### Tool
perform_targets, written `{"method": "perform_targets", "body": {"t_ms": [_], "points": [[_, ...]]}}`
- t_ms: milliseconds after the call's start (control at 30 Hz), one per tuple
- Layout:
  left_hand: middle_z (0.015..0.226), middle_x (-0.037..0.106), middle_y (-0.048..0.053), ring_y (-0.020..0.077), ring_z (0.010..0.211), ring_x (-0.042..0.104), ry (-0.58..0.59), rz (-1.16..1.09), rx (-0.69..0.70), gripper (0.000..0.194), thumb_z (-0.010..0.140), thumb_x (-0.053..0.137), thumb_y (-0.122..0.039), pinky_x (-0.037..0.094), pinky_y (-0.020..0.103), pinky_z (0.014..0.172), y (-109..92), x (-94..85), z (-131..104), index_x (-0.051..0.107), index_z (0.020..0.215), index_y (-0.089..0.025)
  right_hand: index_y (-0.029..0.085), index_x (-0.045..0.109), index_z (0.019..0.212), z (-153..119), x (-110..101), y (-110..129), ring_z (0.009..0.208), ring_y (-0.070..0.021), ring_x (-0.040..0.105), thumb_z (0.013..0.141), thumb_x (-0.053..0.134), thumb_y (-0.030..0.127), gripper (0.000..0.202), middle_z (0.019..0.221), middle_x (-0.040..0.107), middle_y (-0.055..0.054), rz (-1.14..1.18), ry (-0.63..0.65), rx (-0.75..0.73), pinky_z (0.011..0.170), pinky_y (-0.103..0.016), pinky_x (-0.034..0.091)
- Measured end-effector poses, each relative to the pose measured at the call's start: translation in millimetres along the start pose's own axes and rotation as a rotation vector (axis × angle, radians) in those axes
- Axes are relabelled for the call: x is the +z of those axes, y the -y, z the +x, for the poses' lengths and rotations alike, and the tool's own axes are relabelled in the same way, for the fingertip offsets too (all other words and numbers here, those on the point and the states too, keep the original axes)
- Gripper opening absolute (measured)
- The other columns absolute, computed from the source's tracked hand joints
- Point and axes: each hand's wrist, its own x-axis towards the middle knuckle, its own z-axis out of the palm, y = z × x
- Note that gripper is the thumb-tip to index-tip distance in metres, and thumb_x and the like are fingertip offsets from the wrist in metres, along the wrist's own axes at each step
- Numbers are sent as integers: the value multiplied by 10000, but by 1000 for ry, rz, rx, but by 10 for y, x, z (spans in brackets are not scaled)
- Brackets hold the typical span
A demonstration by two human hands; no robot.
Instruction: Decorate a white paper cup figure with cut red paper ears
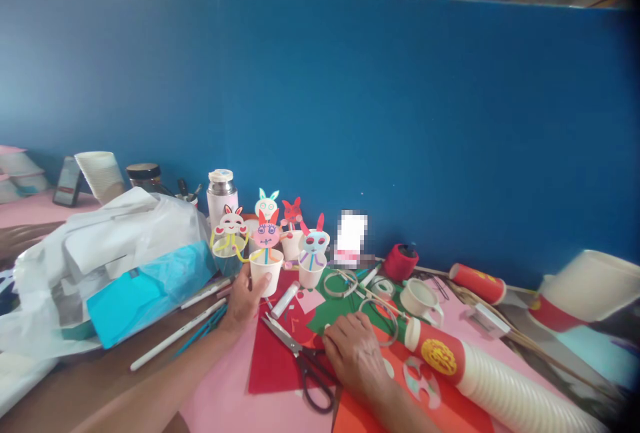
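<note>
My left hand [246,296] grips a white paper cup [264,277], thumb across its front. A pink paper rabbit figure [267,234] with red ears rises from this cup. Around it stand similar cups with paper figures: a blue face with red ears [313,242], a red one [291,212], a white one [267,205] and another with yellow arms [231,223]. My right hand [353,346] lies palm down on the coloured paper, fingers loosely bent, beside black-handled scissors [301,355]. Its fingertips are partly hidden. A glue stick [285,299] lies on red paper [265,366].
A plastic bag [120,240] and blue packet [150,290] crowd the left. A stack of paper cups [525,380], a handled cup [421,300], tape [383,288] and red yarn [401,260] lie right. A thermos [223,196] stands before the blue partition [400,120].
</note>
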Motion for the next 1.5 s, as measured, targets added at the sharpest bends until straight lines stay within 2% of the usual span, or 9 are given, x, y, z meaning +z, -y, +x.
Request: {"method": "perform_targets", "body": {"t_ms": [167,267,667,1000,1233,1500], "points": [[899,646,79,220,805,603,-75,-31,-50,502,630,635,-441,474,285,636,-180,11,13,519,1006,-130,193,529,657,23,-36,8,656,-153,429,850,434,193,216,646,510,-13,6,-6,-12,716,-313,275],[883,644,78,212,772,602,-85,-15,-56,518,621,638,-461,473,279,614,-219,11,17,520,999,-127,192,527,650,27,-34,5,656,-151,428,850,436,189,220,644,507,-11,13,-10,-20,715,-314,271],[940,637,96,241,879,589,-46,-11,-6,485,648,632,-424,471,320,728,-102,8,0,512,1009,-123,193,546,670,12,-17,5,669,-157,432,858,426,190,222,645,503,-15,-1,-10,-24,708,-318,273],[927,639,95,243,871,594,-65,13,-19,485,634,640,-426,472,325,724,-109,22,-18,513,991,-124,200,540,671,17,-22,1,666,-151,444,862,423,202,224,646,511,-8,-19,-11,-23,718,-311,283],[954,638,90,248,900,590,-37,26,-6,478,635,646,-387,470,314,718,-95,29,-21,507,1016,-135,198,536,664,9,-9,0,665,-154,440,856,432,200,218,643,509,-10,-11,-3,-18,707,-313,282],[959,638,95,243,892,591,-67,44,-1,488,611,662,-365,465,313,726,-83,36,-8,514,1009,-126,194,538,655,33,-13,-11,652,-145,443,865,413,196,245,631,502,-9,-6,3,-32,715,-310,286]]}}
